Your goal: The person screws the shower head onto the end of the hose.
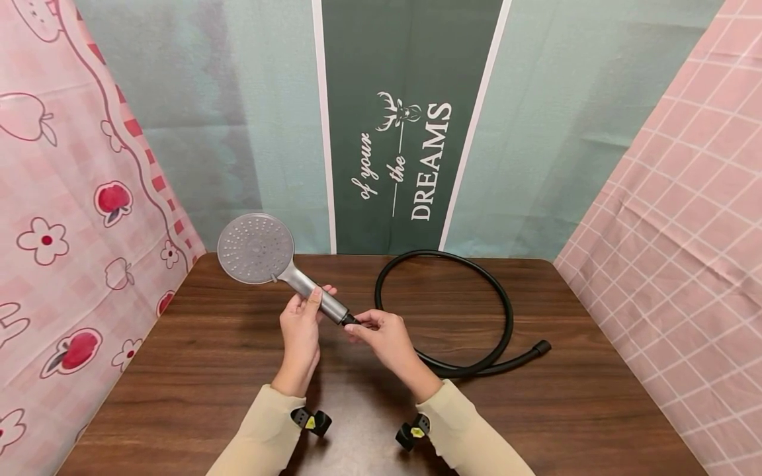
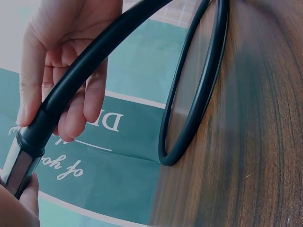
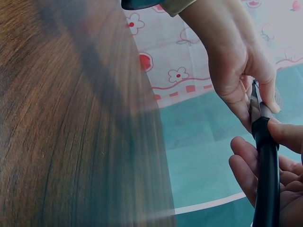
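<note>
A silver shower head with a round, nozzle-dotted face is raised over the wooden table, its handle slanting down to the right. My left hand grips that handle, thumb on top. At the handle's lower end, my right hand pinches the black end fitting of a shower hose between thumb and fingers. Fitting and handle meet in line in both wrist views; how far they are joined I cannot tell. The rest of the black hose loops on the table to the right, its other end fitting lying loose.
The brown wooden table ends at a green and teal cloth backdrop. Pink patterned cloth hangs on the left, pink checked cloth on the right. A black camera mount sits on each wrist.
</note>
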Tool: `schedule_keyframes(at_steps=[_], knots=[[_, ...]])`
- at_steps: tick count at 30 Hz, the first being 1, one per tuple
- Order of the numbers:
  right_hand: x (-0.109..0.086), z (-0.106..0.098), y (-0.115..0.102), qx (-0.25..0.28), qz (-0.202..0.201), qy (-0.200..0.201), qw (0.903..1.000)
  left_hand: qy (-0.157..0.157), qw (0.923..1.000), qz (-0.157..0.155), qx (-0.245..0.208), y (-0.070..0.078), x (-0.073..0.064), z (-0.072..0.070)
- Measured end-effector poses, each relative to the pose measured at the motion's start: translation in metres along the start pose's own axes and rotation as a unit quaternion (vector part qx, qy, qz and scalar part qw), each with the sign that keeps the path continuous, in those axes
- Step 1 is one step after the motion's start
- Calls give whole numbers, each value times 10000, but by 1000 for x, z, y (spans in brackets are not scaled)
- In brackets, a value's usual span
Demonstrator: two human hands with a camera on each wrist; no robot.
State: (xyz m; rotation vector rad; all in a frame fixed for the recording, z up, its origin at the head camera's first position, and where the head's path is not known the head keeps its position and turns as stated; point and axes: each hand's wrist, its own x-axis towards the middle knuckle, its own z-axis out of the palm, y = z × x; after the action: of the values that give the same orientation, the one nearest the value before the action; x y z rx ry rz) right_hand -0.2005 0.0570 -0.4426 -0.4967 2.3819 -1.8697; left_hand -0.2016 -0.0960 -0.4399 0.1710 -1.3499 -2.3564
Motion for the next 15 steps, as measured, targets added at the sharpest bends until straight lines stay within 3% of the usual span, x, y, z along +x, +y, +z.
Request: schedule_keyframes(at_steps=[8, 15], knots=[[1, -2, 1, -331, 25, -91, 9994, -14, 10000, -19, 61, -1, 1, -1], [-1, -2, 1, -1035, -380, 165, 9938, -15, 10000, -14, 42, 0, 2, -2]])
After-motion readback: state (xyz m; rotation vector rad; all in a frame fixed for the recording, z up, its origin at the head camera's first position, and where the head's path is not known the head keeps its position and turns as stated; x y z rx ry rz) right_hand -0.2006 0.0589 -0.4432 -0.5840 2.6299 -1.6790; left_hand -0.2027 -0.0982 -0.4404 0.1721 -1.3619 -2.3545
